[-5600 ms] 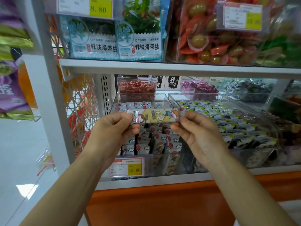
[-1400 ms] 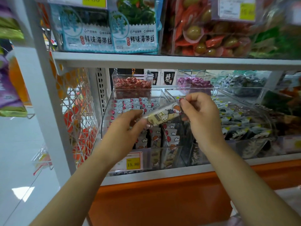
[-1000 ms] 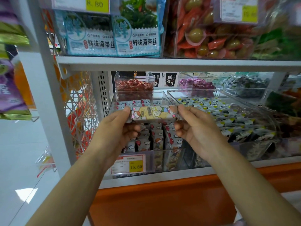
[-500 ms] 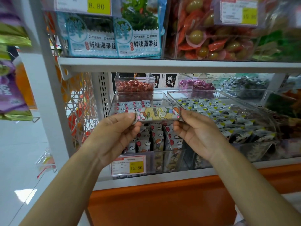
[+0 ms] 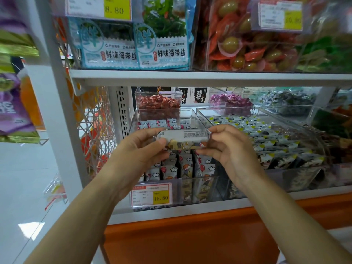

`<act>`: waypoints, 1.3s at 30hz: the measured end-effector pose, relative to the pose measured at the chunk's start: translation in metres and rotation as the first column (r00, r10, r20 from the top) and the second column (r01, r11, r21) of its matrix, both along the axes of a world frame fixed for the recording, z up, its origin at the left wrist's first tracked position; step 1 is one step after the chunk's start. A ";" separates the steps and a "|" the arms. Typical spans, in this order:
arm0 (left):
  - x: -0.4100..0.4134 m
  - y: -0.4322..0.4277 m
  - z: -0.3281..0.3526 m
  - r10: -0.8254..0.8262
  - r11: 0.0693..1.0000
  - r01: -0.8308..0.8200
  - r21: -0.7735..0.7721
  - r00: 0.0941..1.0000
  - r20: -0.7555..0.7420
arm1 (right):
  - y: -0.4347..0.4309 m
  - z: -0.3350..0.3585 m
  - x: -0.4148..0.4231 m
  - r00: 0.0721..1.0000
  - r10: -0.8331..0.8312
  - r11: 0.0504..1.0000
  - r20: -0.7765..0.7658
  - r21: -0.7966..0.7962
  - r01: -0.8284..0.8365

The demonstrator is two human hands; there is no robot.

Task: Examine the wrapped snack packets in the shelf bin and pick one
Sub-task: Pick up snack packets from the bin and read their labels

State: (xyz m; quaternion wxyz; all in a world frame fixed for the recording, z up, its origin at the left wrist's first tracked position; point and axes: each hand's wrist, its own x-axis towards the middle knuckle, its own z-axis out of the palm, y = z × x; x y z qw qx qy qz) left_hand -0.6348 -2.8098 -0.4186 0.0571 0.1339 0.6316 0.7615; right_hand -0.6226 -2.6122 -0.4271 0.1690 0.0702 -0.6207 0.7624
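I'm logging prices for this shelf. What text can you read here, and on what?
"8.80": yellow price tag, top shelf.
"鲜味海带丝": blue seaweed packets.
"15.80": price tag on the snack bin.
"碎银子", likely: black packets behind.
Too blurred or small: upper-right price tag; print on the held packet.

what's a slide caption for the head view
Left hand and right hand pinch a snack packet by its ends above the shelf bin.

A shop is indicated: price tag (image 5: 150, 195) at 6 o'clock, snack-filled clear bin (image 5: 238, 108) at 3, stocked shelf (image 5: 209, 76) at 12
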 end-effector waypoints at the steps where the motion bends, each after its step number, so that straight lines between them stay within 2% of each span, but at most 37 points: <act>1: 0.000 0.000 0.000 -0.008 1.000 0.008 0.001 1.000 -0.006 | -0.001 0.000 0.000 1.000 0.008 1.000 0.002 0.010 -0.008; 5: 0.000 0.001 0.000 -0.051 0.997 0.048 -0.054 0.996 -0.068 | -0.004 -0.002 0.003 0.998 -0.036 0.974 -0.042 0.221 0.044; 10: 0.003 0.002 0.000 -0.023 0.990 0.005 -0.139 0.992 -0.124 | -0.005 -0.001 0.002 0.992 -0.116 0.965 -0.044 0.233 0.123; 14: 0.006 0.007 0.000 -0.034 0.959 -0.022 -0.282 0.981 -0.192 | -0.005 -0.005 -0.001 0.964 -0.243 0.903 -0.111 0.338 0.266; 20: 0.007 0.015 0.001 0.099 0.936 -0.143 -0.320 0.984 -0.150 | -0.010 -0.004 0.004 0.960 -0.182 0.862 -0.211 0.436 0.259; 26: 0.006 0.013 0.002 0.181 0.954 -0.196 -0.226 0.980 -0.086 | -0.014 -0.006 0.006 0.966 -0.111 0.858 -0.235 0.467 0.213; 31: 0.004 0.014 -0.001 0.207 0.953 -0.225 -0.202 0.973 -0.105 | -0.014 -0.006 0.005 0.967 -0.082 0.866 -0.242 0.463 0.189; 35: -0.002 0.014 -0.002 0.262 0.962 -0.263 -0.068 0.965 -0.022 | -0.004 -0.004 0.004 0.990 0.104 0.909 -0.092 0.413 -0.057; 39: -0.003 0.021 -0.001 0.182 0.983 -0.182 -0.024 0.983 0.034 | 0.004 -0.001 0.004 0.990 0.079 0.941 -0.120 0.337 -0.034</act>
